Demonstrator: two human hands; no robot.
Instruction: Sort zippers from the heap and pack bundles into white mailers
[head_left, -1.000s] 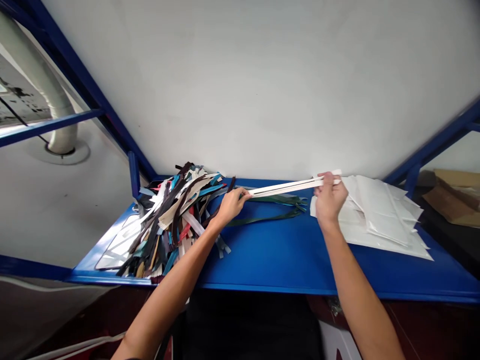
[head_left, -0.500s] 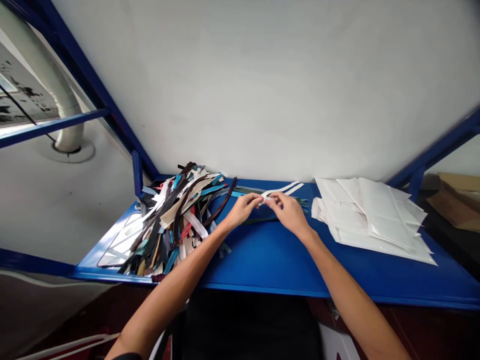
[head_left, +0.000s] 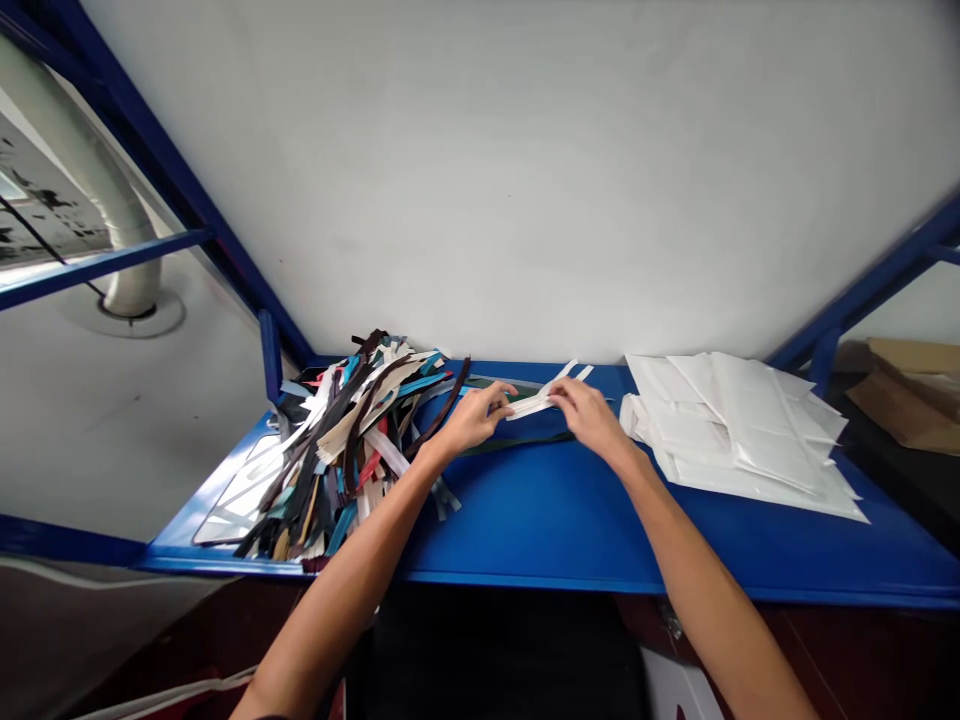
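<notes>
A white zipper strip [head_left: 534, 402] spans the gap between my two hands, its two loose tails pointing away toward the wall. My left hand [head_left: 480, 414] has its fingertips pinched at the strip's left end. The fingers of my right hand [head_left: 583, 408] grip the strip where the tails part. Under and behind the hands lie green and blue strips, and a dark strip [head_left: 517, 441] runs just below them on the blue table [head_left: 540, 520]. To the left is a large heap of mixed coloured zipper strips [head_left: 360, 440].
White plastic bags [head_left: 750, 430] are stacked on the table's right side. A brown paper item [head_left: 907, 400] sits beyond the right end. Blue frame bars [head_left: 172, 170] rise at both sides, before a pale wall [head_left: 510, 200].
My hands have moved slightly apart, and more of the white strip shows flat between them. Its tails have shifted left. The view has tilted a little.
</notes>
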